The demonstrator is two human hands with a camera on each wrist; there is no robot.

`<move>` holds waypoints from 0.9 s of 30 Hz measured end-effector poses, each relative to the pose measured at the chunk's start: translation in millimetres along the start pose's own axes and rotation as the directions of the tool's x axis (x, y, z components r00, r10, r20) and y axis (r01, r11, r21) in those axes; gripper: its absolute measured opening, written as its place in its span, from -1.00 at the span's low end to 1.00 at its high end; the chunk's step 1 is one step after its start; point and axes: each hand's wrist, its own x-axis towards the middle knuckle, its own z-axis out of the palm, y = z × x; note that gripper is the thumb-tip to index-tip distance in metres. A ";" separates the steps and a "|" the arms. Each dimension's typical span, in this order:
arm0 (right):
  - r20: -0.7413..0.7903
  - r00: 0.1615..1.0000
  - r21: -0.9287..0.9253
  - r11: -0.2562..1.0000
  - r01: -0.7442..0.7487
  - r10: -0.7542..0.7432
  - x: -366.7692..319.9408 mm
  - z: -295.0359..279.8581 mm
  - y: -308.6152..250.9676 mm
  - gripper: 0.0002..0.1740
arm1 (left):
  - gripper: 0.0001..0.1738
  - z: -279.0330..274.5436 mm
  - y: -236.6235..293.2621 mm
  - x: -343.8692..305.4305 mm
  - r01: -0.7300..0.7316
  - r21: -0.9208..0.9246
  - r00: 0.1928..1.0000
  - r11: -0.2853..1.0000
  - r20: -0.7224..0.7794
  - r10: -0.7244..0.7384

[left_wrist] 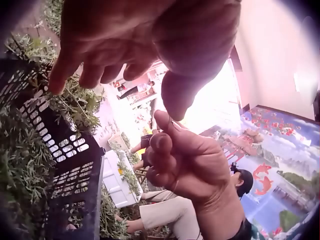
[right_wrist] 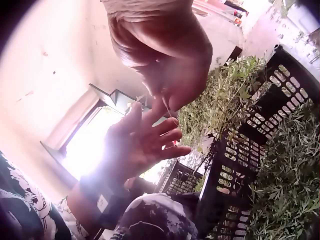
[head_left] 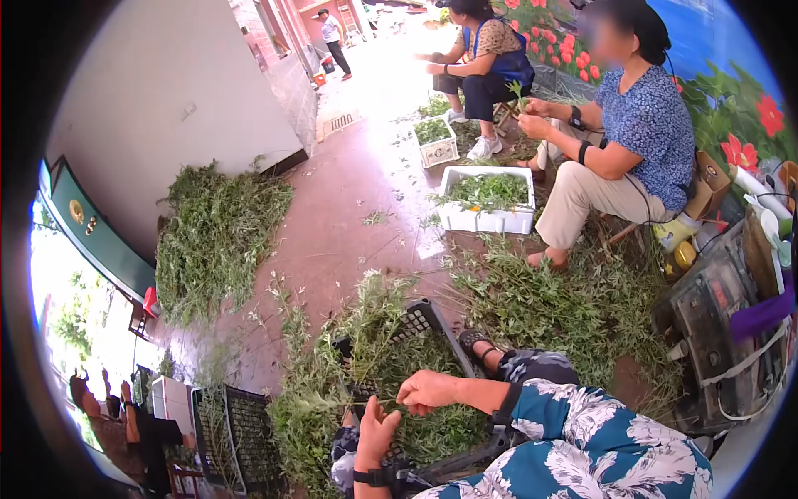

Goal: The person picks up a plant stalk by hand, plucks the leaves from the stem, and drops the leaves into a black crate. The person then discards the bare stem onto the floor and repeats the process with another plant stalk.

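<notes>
My right hand point(head_left: 430, 391) pinches a thin plant stem point(right_wrist: 167, 106) between thumb and fingertips, over the black slatted crate. Close against it is my left hand point(head_left: 378, 431), its thumb near the right fingertips. In the right wrist view the left hand's fingers point(right_wrist: 170, 137) are spread and fairly straight. A pale leafy sprig point(head_left: 316, 402) reaches out to the left of that hand in the head view. Below both hands, the black crate point(left_wrist: 75, 175) holds loose green leafy cuttings point(head_left: 449, 428). Leafy stalks point(right_wrist: 232, 95) lean over its far edge.
Cut plants point(head_left: 220, 241) are heaped by the wall, with more stalks point(head_left: 565, 299) on the floor at right. Two seated people work beside a white box point(head_left: 486, 220) of greens and a smaller white basket point(head_left: 438, 152). Another black crate point(head_left: 249, 432) stands at lower left.
</notes>
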 end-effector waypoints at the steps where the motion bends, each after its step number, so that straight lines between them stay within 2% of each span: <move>1: 0.039 0.999 -0.026 1.000 -0.015 0.016 1.4 1.8 2.3 -0.73 | -0.37 -1.4 -5.4 1.7 0.000 -0.142 0.999 0.990 -0.046 -0.007; 3: 0.089 0.995 -0.052 0.998 -0.035 0.040 6.3 6.9 9.3 -0.72 | -0.44 -0.3 -14.1 8.8 -0.020 -0.416 0.992 0.909 -0.123 -0.034; 4: 0.110 0.992 -0.062 0.996 -0.057 0.064 7.2 10.4 9.7 -0.72 | -0.55 -0.1 -13.9 9.0 -0.054 -0.487 0.995 0.872 -0.103 0.004; 6: 0.150 0.985 -0.125 0.990 -0.072 0.091 11.2 17.5 11.9 -0.69 | -0.60 -4.1 -16.1 10.6 -0.002 -0.491 0.998 0.871 -0.056 -0.029; 8: 0.152 0.988 -0.485 0.874 0.039 0.041 15.4 17.6 12.2 -0.66 | -0.63 -8.6 -18.0 11.5 0.046 -0.443 0.998 0.895 -0.016 -0.059; 10: 0.175 0.984 -0.769 0.624 0.140 -0.005 16.3 16.5 8.9 -0.64 | -0.64 -12.8 -17.9 11.0 0.090 -0.336 0.996 0.938 0.014 -0.090; 11: 0.067 0.993 -0.744 0.658 0.113 -0.095 17.4 15.5 7.5 -0.64 | -0.64 -14.7 -19.4 10.0 0.111 -0.282 0.994 0.953 0.028 -0.108; 13: -0.167 0.953 -0.684 0.726 0.073 -0.254 19.3 9.6 -0.5 -0.64 | -0.60 -16.2 -20.3 6.2 0.217 -0.287 0.970 0.933 0.166 -0.175; 14: -0.174 0.959 -0.531 0.842 0.099 -0.223 20.4 6.0 -6.7 -0.55 | -0.58 -16.0 -20.8 5.3 0.270 -0.282 0.949 0.921 0.237 -0.206; 15: -0.168 0.958 -0.425 0.894 0.143 -0.233 23.1 8.1 -7.2 -0.52 | -0.56 -14.9 -23.3 5.3 0.309 -0.286 0.929 0.907 0.295 -0.223; 17: -0.161 0.953 -0.193 0.955 0.226 -0.258 27.6 11.2 -8.2 -0.44 | -0.52 -9.5 -30.8 2.7 0.385 -0.282 0.877 0.879 0.409 -0.253; 19: -0.050 0.983 -0.045 0.984 0.174 -0.176 31.5 16.4 -10.3 -0.45 | -0.47 -6.5 -39.2 3.6 0.421 -0.305 0.836 0.854 0.495 -0.236; 21: -0.001 0.993 0.017 0.993 0.118 -0.118 33.8 20.4 -14.4 -0.47 | -0.48 -5.0 -44.0 4.9 0.456 -0.273 0.801 0.847 0.541 -0.256; 25: -0.041 0.991 -0.043 0.991 0.128 -0.130 43.1 21.4 -11.8 -0.51 | -0.49 -9.7 -43.0 10.3 0.505 -0.281 0.761 0.816 0.591 -0.267; 27: -0.091 0.982 -0.083 0.984 0.156 -0.163 42.8 21.1 -13.9 -0.52 | -0.52 -7.8 -33.8 10.2 0.484 -0.348 0.800 0.803 0.548 -0.245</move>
